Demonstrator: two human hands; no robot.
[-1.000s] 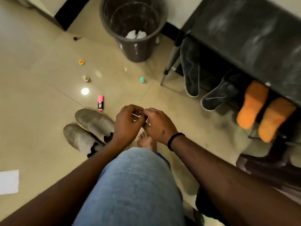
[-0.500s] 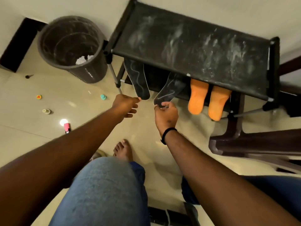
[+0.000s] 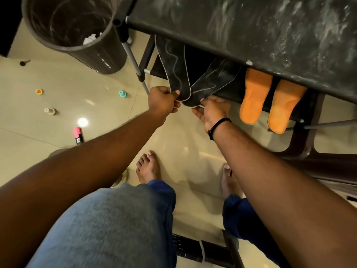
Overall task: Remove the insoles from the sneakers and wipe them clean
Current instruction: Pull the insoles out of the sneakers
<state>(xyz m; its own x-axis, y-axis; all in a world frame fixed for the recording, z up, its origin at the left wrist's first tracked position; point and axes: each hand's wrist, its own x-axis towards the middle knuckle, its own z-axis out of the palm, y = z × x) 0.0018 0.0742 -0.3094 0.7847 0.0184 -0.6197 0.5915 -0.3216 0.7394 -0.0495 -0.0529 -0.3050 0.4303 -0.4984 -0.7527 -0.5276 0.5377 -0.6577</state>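
Both dark insoles hang off the rack's lower shelf [image 3: 228,89], so the left hand [image 3: 163,102] pinches the left insole [image 3: 174,70] tip while the right hand [image 3: 213,111] fingers curl under the right insole [image 3: 212,78] to draw them out.

Domestic interior: glossy beige tiled floor [image 3: 173,144], dusty black metal-framed shoe rack [image 3: 251,29], dark plastic waste bin [image 3: 100,57], bare feet [image 3: 148,167] indicate a home
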